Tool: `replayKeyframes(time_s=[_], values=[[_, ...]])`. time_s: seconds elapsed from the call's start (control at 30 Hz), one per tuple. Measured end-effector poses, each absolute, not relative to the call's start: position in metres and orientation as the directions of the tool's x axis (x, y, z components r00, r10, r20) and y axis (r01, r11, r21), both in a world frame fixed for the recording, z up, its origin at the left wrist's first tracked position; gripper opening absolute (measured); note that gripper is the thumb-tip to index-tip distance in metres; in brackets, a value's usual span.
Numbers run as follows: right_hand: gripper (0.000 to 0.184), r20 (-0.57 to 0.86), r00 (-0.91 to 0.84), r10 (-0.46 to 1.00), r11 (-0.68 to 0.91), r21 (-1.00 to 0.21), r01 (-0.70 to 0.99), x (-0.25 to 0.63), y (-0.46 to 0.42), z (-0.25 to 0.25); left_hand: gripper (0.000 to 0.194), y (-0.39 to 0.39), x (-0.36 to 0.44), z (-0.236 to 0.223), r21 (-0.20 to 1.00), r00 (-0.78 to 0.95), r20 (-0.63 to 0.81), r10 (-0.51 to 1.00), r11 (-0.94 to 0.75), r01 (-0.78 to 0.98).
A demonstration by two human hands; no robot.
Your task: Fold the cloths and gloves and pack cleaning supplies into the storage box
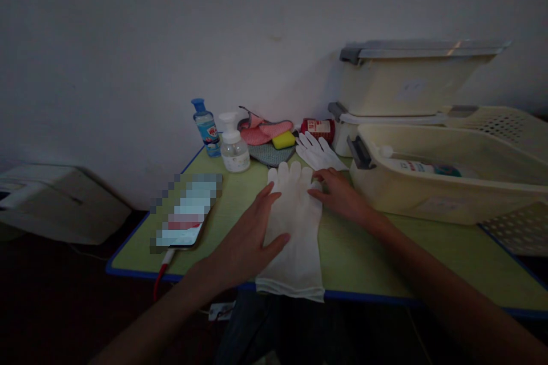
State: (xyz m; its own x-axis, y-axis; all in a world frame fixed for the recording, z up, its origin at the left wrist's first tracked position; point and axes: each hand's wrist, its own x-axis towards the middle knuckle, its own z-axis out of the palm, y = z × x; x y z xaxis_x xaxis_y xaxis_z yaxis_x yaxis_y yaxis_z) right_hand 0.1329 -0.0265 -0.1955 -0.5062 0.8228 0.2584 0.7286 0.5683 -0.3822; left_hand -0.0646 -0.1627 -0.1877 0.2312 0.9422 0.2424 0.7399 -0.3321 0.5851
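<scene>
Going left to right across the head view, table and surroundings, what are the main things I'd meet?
White box-shaped object, phone, clear pump bottle, nearer white glove, open cream bin.

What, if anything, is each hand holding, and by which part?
The right hand pinches the nearer white glove by its rightmost digit. The left hand touches the glove's left side; whether it grips cannot be told.

Both hands (252,234) (338,194) forward, slightly apart
</scene>
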Motion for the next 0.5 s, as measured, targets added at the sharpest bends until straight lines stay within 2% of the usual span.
replayKeyframes(time_s=[0.17, 0.3, 0.4, 0.5], values=[[0.014, 0.178, -0.451, 0.875, 0.484, -0.383, 0.787, 0.134, -0.027, -0.192, 0.064, -0.146, -0.050, -0.178, 0.351, 0.447, 0.063, 0.892, -0.439, 0.827], [0.015, 0.127, -0.427, 0.895, 0.439, -0.411, 0.799, 0.133, -0.026, -0.189, 0.068, -0.140, -0.044, -0.185, 0.247, 0.517, -0.034, 0.855, -0.494, 0.833], [0.022, 0.131, -0.416, 0.900, 0.423, -0.492, 0.761, 0.134, -0.023, -0.189, 0.069, -0.140, -0.042, -0.192, 0.208, 0.518, -0.070, 0.853, -0.495, 0.843], [0.025, 0.116, -0.407, 0.906, 0.382, -0.639, 0.668, 0.135, -0.021, -0.187, 0.069, -0.141, -0.042, -0.195, 0.180, 0.512, -0.060, 0.857, -0.495, 0.850]])
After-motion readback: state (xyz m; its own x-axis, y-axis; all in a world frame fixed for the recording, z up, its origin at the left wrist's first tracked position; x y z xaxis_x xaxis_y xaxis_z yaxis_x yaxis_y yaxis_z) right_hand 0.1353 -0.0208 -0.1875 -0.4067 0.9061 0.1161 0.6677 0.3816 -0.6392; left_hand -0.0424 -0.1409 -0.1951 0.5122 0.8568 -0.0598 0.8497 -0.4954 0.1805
